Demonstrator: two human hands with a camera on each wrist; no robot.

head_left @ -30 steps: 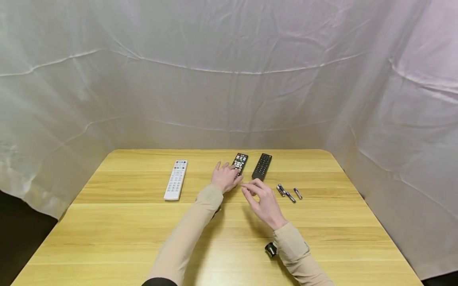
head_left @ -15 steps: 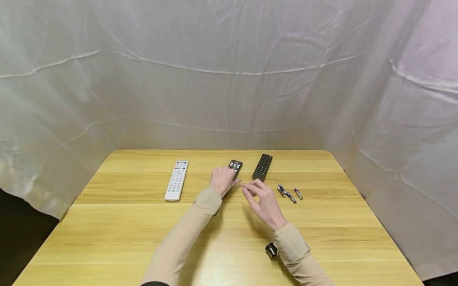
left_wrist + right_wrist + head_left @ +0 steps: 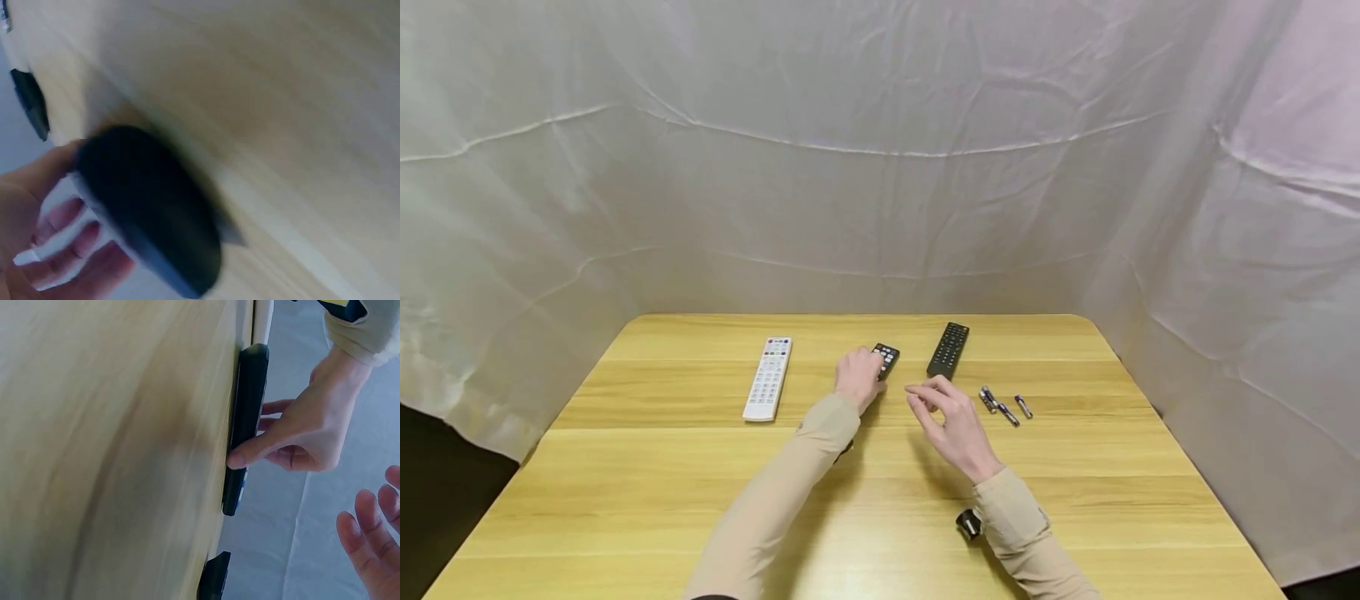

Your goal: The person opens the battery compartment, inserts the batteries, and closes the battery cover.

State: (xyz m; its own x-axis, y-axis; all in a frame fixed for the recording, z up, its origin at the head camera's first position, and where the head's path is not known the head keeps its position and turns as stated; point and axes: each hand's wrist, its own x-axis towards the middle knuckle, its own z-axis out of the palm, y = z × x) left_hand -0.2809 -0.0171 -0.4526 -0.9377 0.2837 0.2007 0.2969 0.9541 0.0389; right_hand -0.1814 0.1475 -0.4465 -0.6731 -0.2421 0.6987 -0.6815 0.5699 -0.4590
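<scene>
My left hand [image 3: 859, 379] grips a black remote control [image 3: 887, 358] by its sides, thumb along the near edge. The hand covers the lower part of its keys in the head view. From the left wrist view, the blurred dark end of this remote [image 3: 150, 206] fills the middle. The right wrist view has it side-on, the left thumb pressed against its edge. My right hand [image 3: 955, 427] hovers over the table with loosely bent fingers and holds nothing. Beyond it lies a second black remote control [image 3: 948, 350]. Several small batteries [image 3: 1006, 411] lie to its right.
A white remote control [image 3: 768, 379] lies left of my left hand on the wooden table [image 3: 640, 483]. Pale curtain fabric [image 3: 880, 208] hangs around the table's back and sides. A small dark object [image 3: 968, 524] sits at the right wrist.
The left hand, first spread over the black remote, has closed round it and brought it left and nearer. The right hand stays in place.
</scene>
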